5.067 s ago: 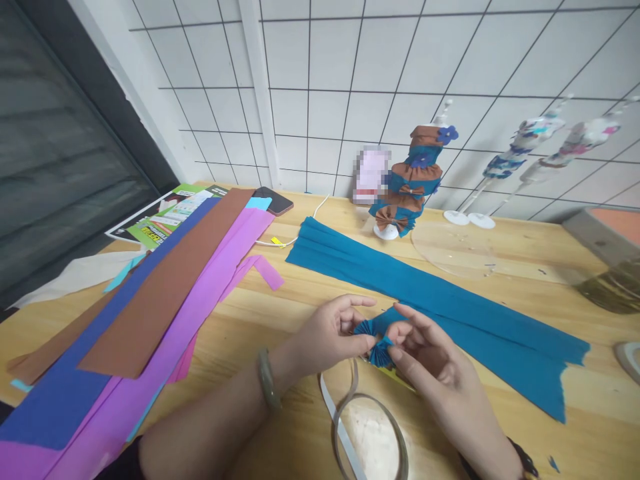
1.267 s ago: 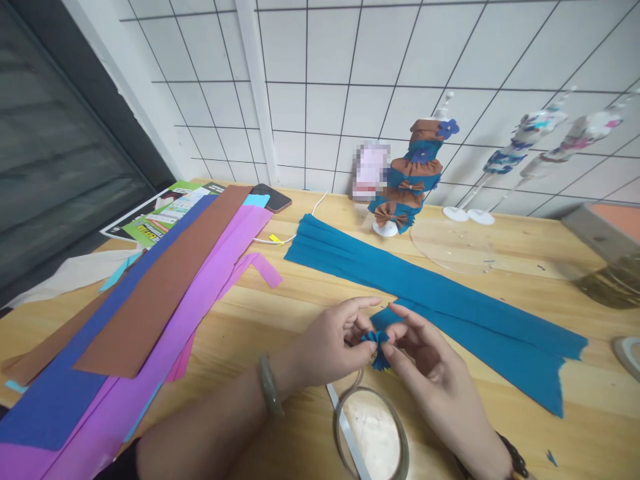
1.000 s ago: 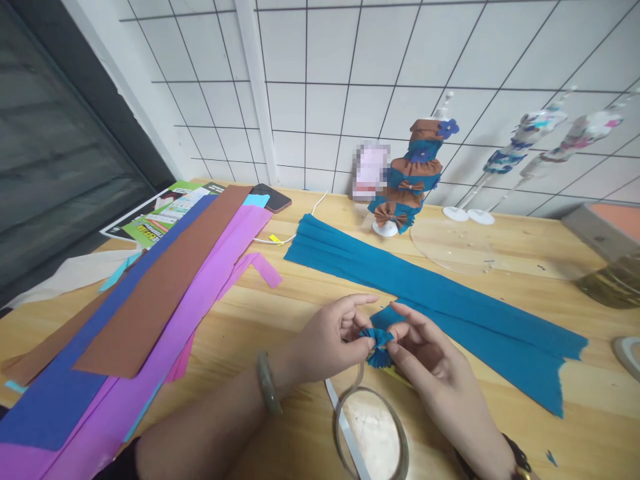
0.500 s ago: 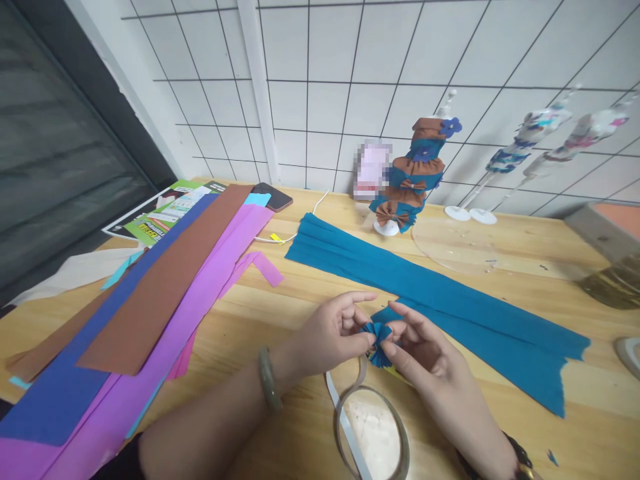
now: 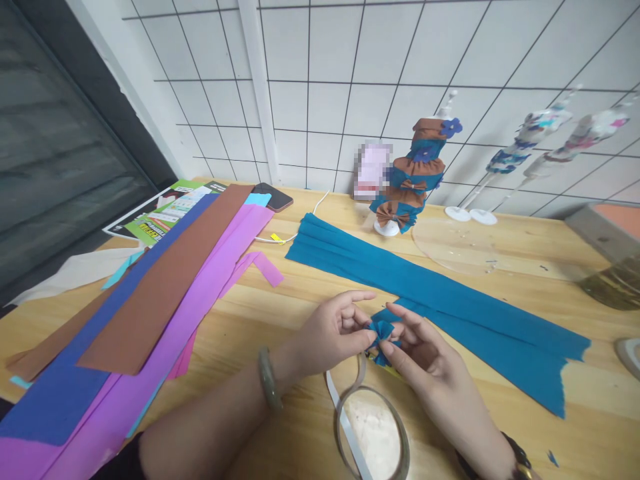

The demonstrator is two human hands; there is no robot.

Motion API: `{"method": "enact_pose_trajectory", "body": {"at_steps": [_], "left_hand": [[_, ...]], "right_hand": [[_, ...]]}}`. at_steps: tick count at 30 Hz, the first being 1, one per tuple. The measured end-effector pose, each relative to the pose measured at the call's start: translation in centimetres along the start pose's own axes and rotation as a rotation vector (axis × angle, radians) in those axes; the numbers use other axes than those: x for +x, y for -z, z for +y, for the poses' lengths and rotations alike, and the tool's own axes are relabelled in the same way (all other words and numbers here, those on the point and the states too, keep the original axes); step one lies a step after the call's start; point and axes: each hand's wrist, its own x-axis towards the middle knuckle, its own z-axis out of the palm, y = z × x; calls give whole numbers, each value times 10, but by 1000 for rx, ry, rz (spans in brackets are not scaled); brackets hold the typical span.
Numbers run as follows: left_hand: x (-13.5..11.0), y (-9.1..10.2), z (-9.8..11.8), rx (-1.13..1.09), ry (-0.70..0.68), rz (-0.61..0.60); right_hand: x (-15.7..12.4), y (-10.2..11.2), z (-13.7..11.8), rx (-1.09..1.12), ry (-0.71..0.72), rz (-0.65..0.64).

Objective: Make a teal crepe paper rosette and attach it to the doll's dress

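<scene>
A small pleated teal crepe paper bow is pinched between both hands above the table. My left hand grips its left side with thumb and forefinger, a green bangle round that wrist. My right hand holds the bow's right side between thumb and fingertips, the other fingers curled loosely. Just below lies a roll of double-sided tape with its white backing strip hanging loose. Behind the hands a long teal crepe paper strip stretches across the table. Something yellow under the bow is mostly hidden.
Blue, brown and purple crepe paper sheets pile up at left over printed leaflets. A phone lies at the back. A figure dressed in brown and teal paper stands near the wall, two more white figures to its right. A box sits far right.
The bow has turned slightly between my fingers, and its folds show at a different angle. My right fingertips have shifted a little left; the table items look unchanged.
</scene>
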Motion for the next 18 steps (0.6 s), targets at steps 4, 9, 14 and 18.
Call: {"method": "enact_pose_trajectory", "body": {"at_steps": [4,9,14,18], "left_hand": [[2,1,2,-68,3,30],[2,1,2,-43,-3,26],[0,1,0,15,-25,-25],[-1,1,-1,35,-25,-40]], "right_hand": [[2,2,-5,33,-66,48],[3,3,-6,68,-75,108],[2,3,-4,70,-78,95],[2,4,-2,85,-92,79]]}}
